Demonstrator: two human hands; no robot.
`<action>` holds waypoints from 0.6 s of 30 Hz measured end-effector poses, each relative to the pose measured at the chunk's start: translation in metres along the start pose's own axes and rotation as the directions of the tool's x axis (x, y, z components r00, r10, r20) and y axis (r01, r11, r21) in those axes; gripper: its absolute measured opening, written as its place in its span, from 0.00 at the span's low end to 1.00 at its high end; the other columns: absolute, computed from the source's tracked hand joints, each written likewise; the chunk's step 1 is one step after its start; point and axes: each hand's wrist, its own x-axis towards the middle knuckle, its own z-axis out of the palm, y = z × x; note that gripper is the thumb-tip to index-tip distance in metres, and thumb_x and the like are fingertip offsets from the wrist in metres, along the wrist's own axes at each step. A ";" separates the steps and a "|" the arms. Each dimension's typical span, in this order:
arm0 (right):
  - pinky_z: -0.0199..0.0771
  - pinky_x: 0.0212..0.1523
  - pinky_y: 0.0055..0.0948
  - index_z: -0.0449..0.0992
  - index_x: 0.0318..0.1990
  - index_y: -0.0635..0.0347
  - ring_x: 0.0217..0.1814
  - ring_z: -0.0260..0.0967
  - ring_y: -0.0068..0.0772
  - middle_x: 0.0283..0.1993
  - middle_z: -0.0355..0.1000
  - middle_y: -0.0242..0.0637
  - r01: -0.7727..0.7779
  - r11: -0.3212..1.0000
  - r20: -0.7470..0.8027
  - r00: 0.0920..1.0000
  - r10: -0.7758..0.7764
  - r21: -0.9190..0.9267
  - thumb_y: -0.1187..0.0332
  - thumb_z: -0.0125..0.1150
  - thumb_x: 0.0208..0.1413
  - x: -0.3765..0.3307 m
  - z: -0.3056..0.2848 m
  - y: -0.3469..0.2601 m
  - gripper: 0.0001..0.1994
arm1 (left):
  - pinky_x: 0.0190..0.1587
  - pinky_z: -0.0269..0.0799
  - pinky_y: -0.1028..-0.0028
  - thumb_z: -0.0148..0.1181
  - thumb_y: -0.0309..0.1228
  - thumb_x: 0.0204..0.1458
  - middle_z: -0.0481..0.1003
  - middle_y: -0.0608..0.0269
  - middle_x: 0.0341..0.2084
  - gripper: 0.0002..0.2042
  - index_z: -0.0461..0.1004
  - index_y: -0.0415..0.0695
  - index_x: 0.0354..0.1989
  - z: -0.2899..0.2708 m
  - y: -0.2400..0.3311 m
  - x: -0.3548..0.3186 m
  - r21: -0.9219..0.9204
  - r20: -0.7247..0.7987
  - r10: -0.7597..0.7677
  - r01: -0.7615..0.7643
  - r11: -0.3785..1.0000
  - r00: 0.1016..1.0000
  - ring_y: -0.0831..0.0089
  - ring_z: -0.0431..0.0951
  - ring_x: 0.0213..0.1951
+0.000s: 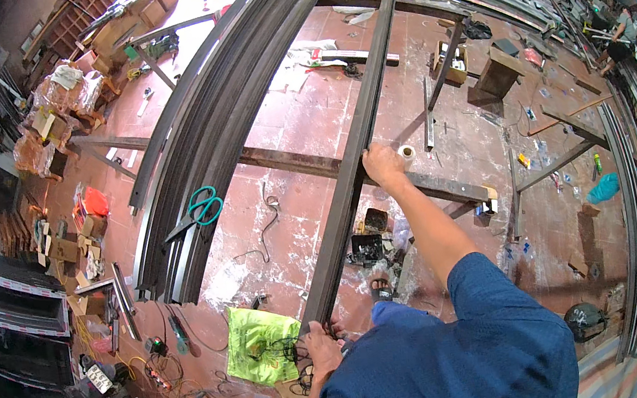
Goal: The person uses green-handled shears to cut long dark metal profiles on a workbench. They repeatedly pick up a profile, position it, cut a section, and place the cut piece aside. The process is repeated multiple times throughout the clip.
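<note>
While the bar [357, 128] stretches ahead, both hands' grip closes on it: left [321, 345], right [383, 164].

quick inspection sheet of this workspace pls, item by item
surface: red tiled floor, dusty with white smears; steel trestle bars span it
job's things: one long dark metal bar lying on the trestles, apart from the stack
clutter: stack of dark bars with green scissors on top; yellow-green bag; tape roll; boxes at left
grip: left hand holds the bar's near end; right hand rests on it midway
cables: loose wire on the floor; tangled leads lower left
surroundings: cluttered workshop; another person far right
</note>
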 end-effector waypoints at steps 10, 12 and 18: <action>0.74 0.59 0.56 0.80 0.49 0.64 0.56 0.76 0.64 0.51 0.79 0.60 -0.040 0.998 0.002 0.999 0.040 0.052 0.52 0.51 0.65 0.092 -0.014 0.020 0.23 | 0.34 0.77 0.64 0.38 0.76 0.58 0.77 0.57 0.28 0.44 0.76 0.38 0.43 -0.010 -0.017 0.020 -0.269 0.029 -0.118 0.121 0.956 0.993 0.63 0.78 0.28; 0.74 0.59 0.56 0.81 0.48 0.64 0.56 0.77 0.63 0.52 0.79 0.60 0.055 0.998 0.079 0.995 -0.056 0.013 0.53 0.50 0.65 0.101 -0.021 0.022 0.22 | 0.37 0.77 0.63 0.38 0.76 0.58 0.76 0.56 0.30 0.44 0.75 0.38 0.44 -0.002 -0.011 0.018 -0.279 -0.021 -0.130 0.119 0.953 0.991 0.61 0.78 0.29; 0.77 0.55 0.58 0.84 0.41 0.64 0.53 0.79 0.62 0.49 0.79 0.61 0.142 0.989 0.122 0.982 -0.144 0.029 0.57 0.48 0.64 0.123 -0.017 0.048 0.21 | 0.37 0.75 0.59 0.51 0.71 0.57 0.76 0.56 0.33 0.39 0.75 0.40 0.48 -0.014 -0.026 0.031 -0.417 0.010 -0.135 0.127 0.900 0.991 0.61 0.75 0.32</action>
